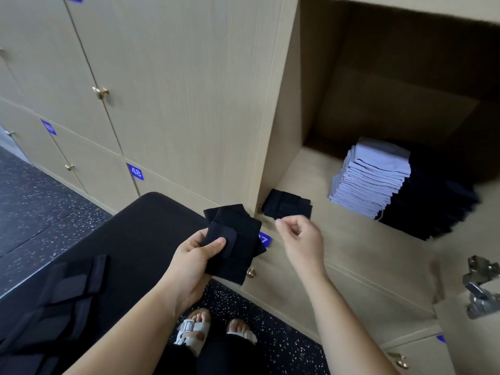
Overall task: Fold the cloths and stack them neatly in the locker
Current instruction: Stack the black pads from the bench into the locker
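- Black folded cloths (232,239) gripped in left hand (194,255); stacking step.
- Right hand (300,239) loosely curled, empty, just short of placed cloth (286,205) in locker (338,234).
- Next, prob.: lay another squarely on it.

Just below the left corner of the open locker (305,182), the held black cloths (232,239) cover most of a blue number tag (264,240); only a 7 shows. Inside the locker, the dark stack (433,209) blurs into shadow and I can't count its layers. To the locker's right, the picture's edge cuts off a metal hinge (480,288).
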Tool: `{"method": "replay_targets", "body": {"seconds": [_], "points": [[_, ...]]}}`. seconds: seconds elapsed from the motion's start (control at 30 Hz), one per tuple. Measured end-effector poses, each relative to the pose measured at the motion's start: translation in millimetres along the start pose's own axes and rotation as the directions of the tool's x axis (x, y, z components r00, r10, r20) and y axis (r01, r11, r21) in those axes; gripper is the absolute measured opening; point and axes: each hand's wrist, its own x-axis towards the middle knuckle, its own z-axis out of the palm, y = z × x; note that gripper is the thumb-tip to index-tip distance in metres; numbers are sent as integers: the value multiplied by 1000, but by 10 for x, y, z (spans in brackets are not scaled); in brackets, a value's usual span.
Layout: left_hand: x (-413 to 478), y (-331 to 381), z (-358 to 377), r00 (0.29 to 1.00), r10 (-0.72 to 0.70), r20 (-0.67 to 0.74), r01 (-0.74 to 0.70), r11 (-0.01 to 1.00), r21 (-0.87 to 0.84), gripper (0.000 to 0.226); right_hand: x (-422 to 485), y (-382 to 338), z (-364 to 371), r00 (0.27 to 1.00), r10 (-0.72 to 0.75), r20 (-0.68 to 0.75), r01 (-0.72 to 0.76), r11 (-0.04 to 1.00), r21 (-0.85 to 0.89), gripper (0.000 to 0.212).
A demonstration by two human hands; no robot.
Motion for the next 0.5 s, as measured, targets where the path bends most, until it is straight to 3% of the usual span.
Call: {"method": "replay_targets", "body": {"seconds": [0.13, 0.3, 0.43, 0.5], "points": [[-201, 62, 51, 999, 45, -8, -45, 999, -13, 25, -580, -272, -94, 996, -31, 89, 13, 981, 196, 11], [-488, 134, 86, 998, 59, 0, -59, 998, -20, 17, -935, -416, -23, 976, 1, 220, -22, 995, 93, 36], [-664, 210, 4, 999, 26, 34, -28, 998, 48, 23, -883, -660, -114, 986, -62, 157, 62, 998, 8, 25], [-722, 238, -49, 999, 11, 37, -14, 997, 75, 26, -861, -768, -183, 977, -104, 186, 118, 991, -68, 32]]}}
